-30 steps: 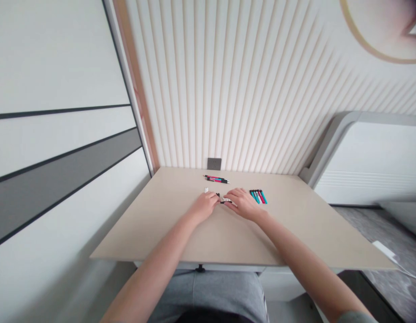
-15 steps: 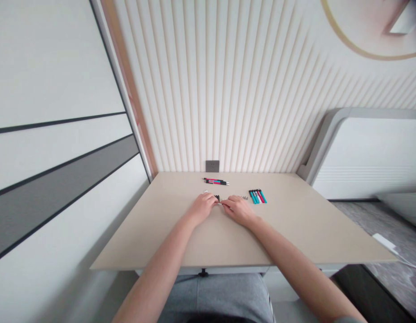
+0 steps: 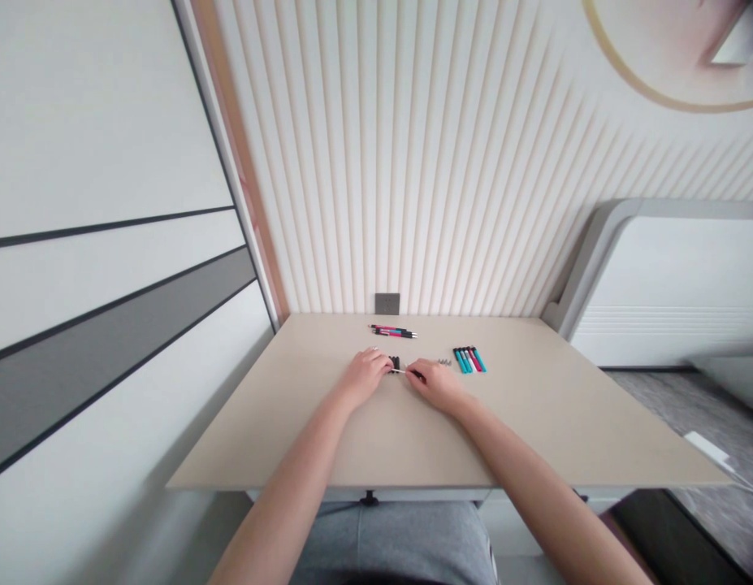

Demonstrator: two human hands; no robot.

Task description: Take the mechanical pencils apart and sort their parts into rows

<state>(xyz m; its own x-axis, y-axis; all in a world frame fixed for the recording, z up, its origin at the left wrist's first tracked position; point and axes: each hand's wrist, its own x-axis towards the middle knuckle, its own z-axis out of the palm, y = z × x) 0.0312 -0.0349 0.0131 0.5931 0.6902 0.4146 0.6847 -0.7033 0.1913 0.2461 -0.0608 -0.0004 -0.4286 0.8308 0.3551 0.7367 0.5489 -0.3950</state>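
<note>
A thin white pen refill [image 3: 399,371] spans the gap between my two hands, low over the desk. The fingertips of my left hand [image 3: 365,375] are pinched on its left end. My right hand [image 3: 434,380] is closed on a small black pen part [image 3: 417,375] at the other end; fingers hide most of it. Just beyond the left fingertips lie several short black pen grips [image 3: 395,361]. Small grey spring-like pieces [image 3: 444,362] are beyond my right hand. To their right, several pen barrels [image 3: 469,360] in teal, white and red lie side by side.
Several whole pens [image 3: 393,331] lie at the back of the beige desk [image 3: 534,422], below a dark wall socket [image 3: 387,304]. Tiny silvery parts [image 3: 374,348] sit behind my left hand. A white cabinet [image 3: 108,341] stands left, a bed headboard [image 3: 674,276] right.
My hands have moved slightly apart, so more of the white refill shows between them. A black part now shows in my right fingers. The view has shifted slightly.
</note>
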